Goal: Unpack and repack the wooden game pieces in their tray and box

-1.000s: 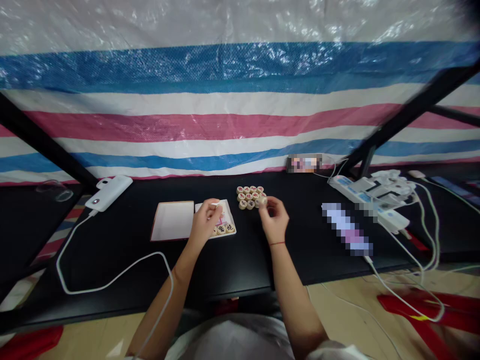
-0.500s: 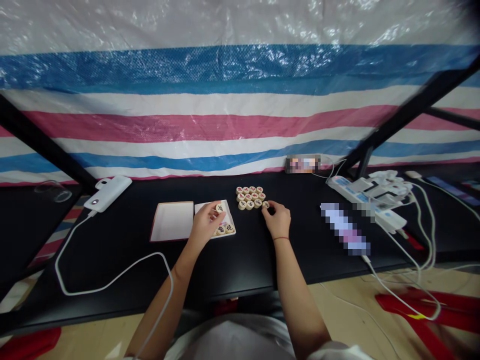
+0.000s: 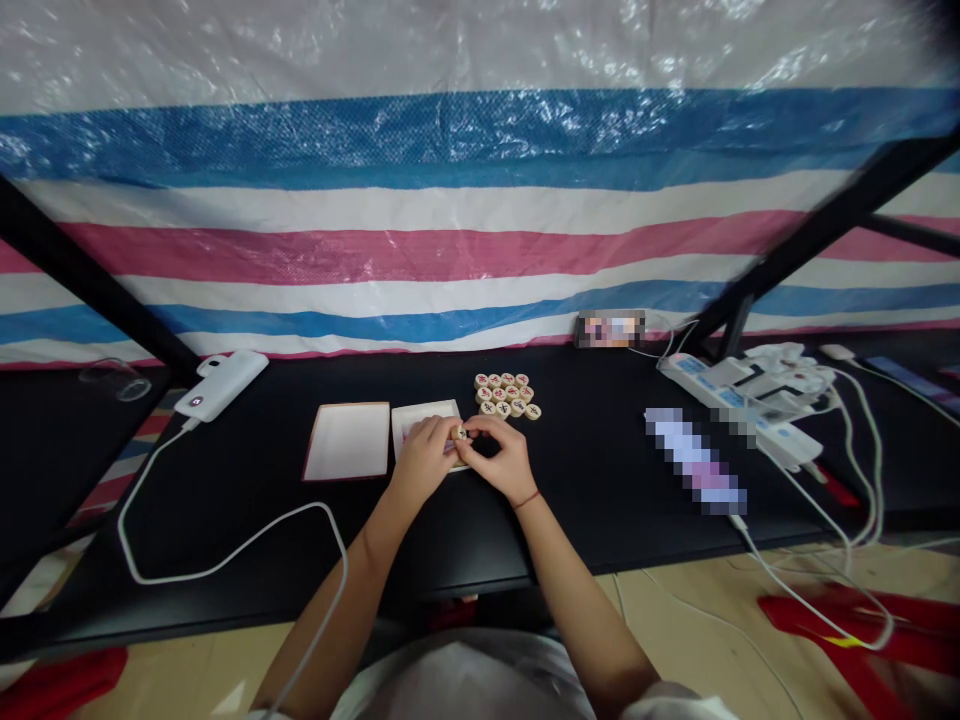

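Over the white box (image 3: 439, 409), my left hand (image 3: 421, 462) is closed on a round Chinese chess piece (image 3: 460, 433) with a dark character on its face. My right hand (image 3: 506, 462) meets it there, thumb and fingertips pinching the same piece from the other side. Both hands cover much of the box, so the pieces inside are mostly hidden. Just beyond my right hand, several chess pieces (image 3: 499, 395) stand in close rows on the black table, red characters in the far rows and dark ones in the nearest. Left of the box lies its open lid (image 3: 347, 441), white inside.
A white power bank (image 3: 223, 386) with a looping cable lies at left. To the right are a blurred-out phone (image 3: 694, 460) on a cable and a power strip (image 3: 739, 405) with chargers. Striped plastic sheeting (image 3: 450, 250) hangs behind the black table (image 3: 600, 500).
My right hand has let go of the last piece in the near row and moved left to the piece in my left hand. That held piece has come slightly lower and to the right.
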A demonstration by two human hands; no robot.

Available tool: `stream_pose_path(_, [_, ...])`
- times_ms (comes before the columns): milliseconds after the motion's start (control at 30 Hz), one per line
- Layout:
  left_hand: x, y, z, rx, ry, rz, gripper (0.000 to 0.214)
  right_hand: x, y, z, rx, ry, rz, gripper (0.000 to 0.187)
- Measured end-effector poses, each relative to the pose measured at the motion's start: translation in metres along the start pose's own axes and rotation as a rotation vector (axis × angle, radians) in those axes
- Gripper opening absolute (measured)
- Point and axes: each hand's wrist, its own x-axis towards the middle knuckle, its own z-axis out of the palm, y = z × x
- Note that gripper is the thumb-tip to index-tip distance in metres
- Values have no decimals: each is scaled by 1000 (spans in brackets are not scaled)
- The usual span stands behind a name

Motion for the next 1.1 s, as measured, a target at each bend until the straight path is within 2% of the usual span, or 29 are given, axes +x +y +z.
stream_pose_path(167, [1,2,3,-1,-8,5,19,-3,4,3,69,22,89,12])
stream_pose_path(267, [1,4,5,-13,-29,12,33,-3,11,2,138,100,155,15])
stream_pose_path(367, [0,4,5,-39,-38,12,54,0,28,-12,-8,326,208,18])
stream_pose_path(433, [0,3,4,-64,-30,8,57,1,43,-28,-221,501,271,22])
stream_pose_path(467, [0,2,3,-77,-20,2,57,2,51,-37,-324,531,315,22])
stream_pose_path(600, [-1,-1,-2,-123,14,-48,54,-1,70,-56,-539,461,421,20])
stream_pose_path(800, [-1,-3,-6,-150,16,-65,53,-3,77,-48,-634,371,474,29])
stream_pose_path(1100, [1,-3,-10,-146,-12,-80,48,-4,77,-47,-683,312,539,28])
